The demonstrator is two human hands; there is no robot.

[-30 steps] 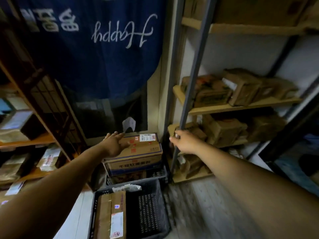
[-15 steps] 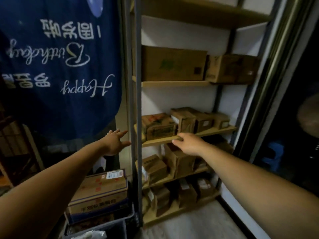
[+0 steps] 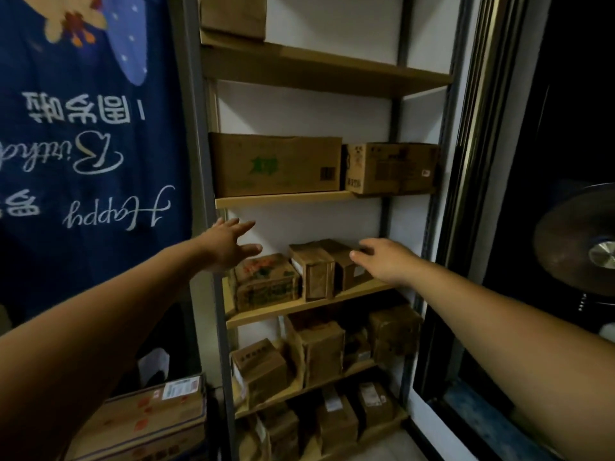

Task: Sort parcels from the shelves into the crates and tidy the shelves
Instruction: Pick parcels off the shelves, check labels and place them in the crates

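Hands reach toward the shelving, both empty. The left hand (image 3: 229,246) has its fingers spread wide and holds nothing; it hangs in the air just above the left end of a printed parcel (image 3: 266,282), in front of the grey post (image 3: 194,128) of the rack. The right hand (image 3: 386,261) is open as well, fingers loosely stretched. Its fingertips are close to the top of a dark parcel (image 3: 347,262) at the back, though I cannot tell whether they touch it. Between those two parcels stands a taped brown parcel (image 3: 314,276), upright, against the printed one's right side.

All three sit on the middle shelf board (image 3: 299,309). One shelf up, a long carton (image 3: 276,164) and a squarer carton (image 3: 391,168) stand side by side. Below, more brown parcels (image 3: 321,352) crowd the lower shelf, some tilted, and others (image 3: 336,419) fill the bottom one.

Left of the rack hangs a blue banner (image 3: 90,144) with white lettering, upside down. Under it, low down, lies a labelled carton (image 3: 143,417). To the far right, in the dark, I make out a round fan (image 3: 579,241).
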